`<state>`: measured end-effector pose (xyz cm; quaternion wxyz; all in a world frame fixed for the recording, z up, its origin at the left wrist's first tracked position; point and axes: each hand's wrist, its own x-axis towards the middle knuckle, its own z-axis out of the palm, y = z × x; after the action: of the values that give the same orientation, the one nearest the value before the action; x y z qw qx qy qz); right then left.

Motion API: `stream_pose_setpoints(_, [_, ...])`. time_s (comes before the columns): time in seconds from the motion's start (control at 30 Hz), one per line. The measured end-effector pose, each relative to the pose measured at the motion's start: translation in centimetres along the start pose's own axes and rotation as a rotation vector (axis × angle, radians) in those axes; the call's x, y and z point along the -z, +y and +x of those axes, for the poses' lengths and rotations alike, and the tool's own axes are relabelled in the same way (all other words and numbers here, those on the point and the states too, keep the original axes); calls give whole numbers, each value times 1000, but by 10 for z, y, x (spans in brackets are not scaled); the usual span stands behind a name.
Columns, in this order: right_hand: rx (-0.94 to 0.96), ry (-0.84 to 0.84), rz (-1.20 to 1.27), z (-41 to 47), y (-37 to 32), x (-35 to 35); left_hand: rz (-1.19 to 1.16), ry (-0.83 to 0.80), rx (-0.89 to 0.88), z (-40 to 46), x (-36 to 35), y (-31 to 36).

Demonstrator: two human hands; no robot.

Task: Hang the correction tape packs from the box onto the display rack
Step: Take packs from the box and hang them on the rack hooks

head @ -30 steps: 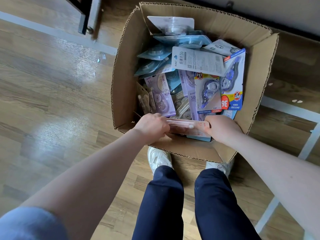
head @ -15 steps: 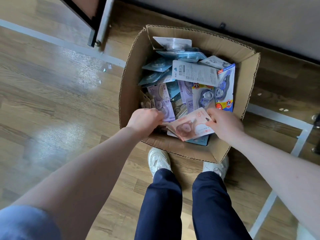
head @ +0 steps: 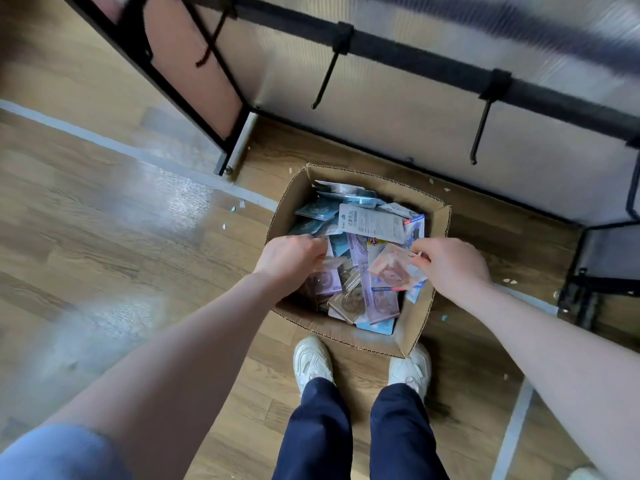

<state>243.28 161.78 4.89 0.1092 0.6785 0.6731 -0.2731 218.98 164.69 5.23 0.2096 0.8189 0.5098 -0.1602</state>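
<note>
An open cardboard box (head: 332, 329) stands on the floor in front of my feet, full of correction tape packs (head: 370, 221) in blue, purple and white. My right hand (head: 453, 265) pinches a pink pack (head: 391, 270) by its top edge, lifted above the box's right side. My left hand (head: 287, 259) hovers over the box's left side with its fingers curled downward; something pale shows at the fingertips, but whether it is held is unclear. The display rack (head: 433, 64) rises behind the box, a black bar with bare hooks (head: 323, 83) against a translucent panel.
The rack's black frame leg and foot (head: 232, 147) stand left of the box. Another black stand (head: 588, 296) is at the right. Grey tape lines (head: 512, 427) and small paper scraps mark the wooden floor. My white shoes (head: 311, 358) touch the box's near wall.
My view has risen and pulled back, bringing the rack and its hooks into sight. My right hand lifted the pink pack up and to the right; my left hand let go of its left end.
</note>
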Motion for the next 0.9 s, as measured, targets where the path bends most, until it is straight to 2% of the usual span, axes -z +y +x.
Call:
stream_pose_setpoints(0.43, [106,182,-58,-64,-43,174,-2,175,-17,-40,185,18])
stream_pose_setpoints(0.77, [132,396,-112,-120,-82,303,5,418,-120,-85,328,25])
stream_pose_setpoints(0.9, [104,460,-64,-141,-97,346,20,494,-146,-104,380,28])
